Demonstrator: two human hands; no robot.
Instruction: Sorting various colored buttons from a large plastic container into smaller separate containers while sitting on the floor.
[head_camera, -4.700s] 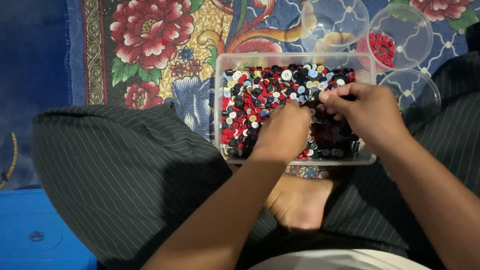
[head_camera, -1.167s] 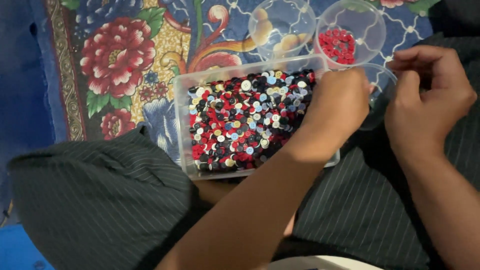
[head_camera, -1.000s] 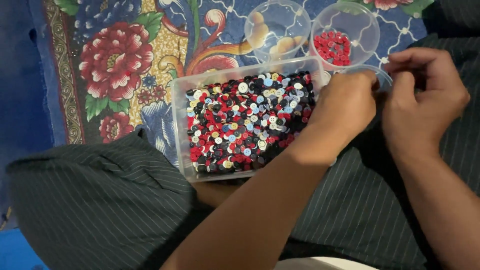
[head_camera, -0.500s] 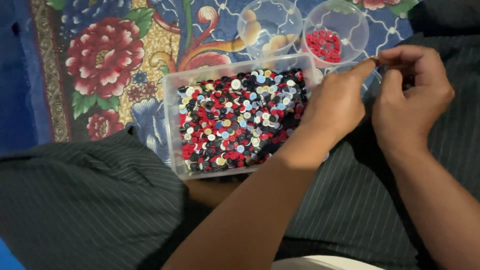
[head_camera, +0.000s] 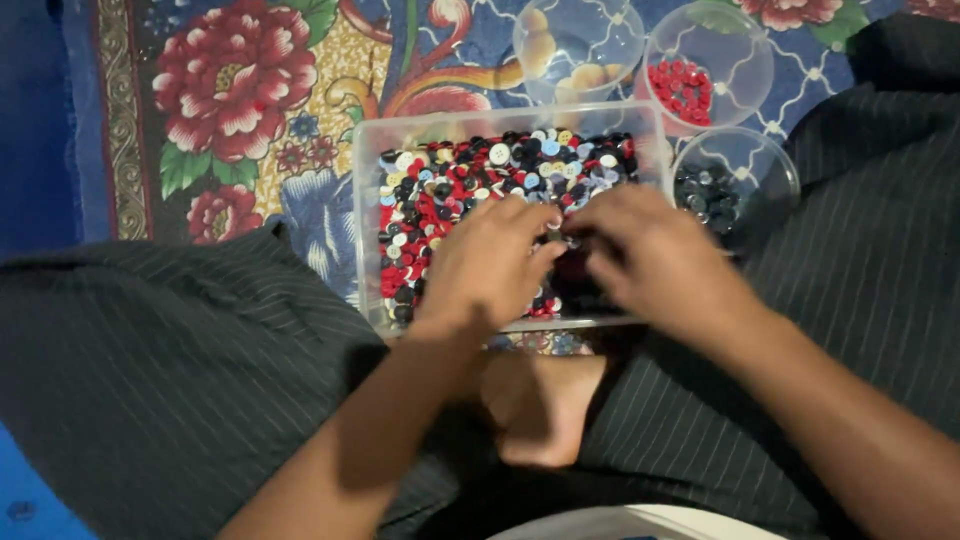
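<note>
Crosswise, button tray (head_camera: 365, 230) under hands (head_camera: 490, 262)

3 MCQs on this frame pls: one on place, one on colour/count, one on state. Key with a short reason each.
1. Where are both hands?
A. Over the rectangular clear tray of mixed buttons
B. In the round cups
C. On the rug

2. What colour are the buttons in the top-right round cup?
A. White
B. Red
C. Yellow

3. What is in the top-left round cup?
A. Packed with red buttons
B. Capped with a lid
C. No buttons to be seen

Key: 1 A, the left hand and right hand meet over the tray. 2 B, the red-button cup shows a red heap. 3 C, through the clear cup only the rug shows.
</note>
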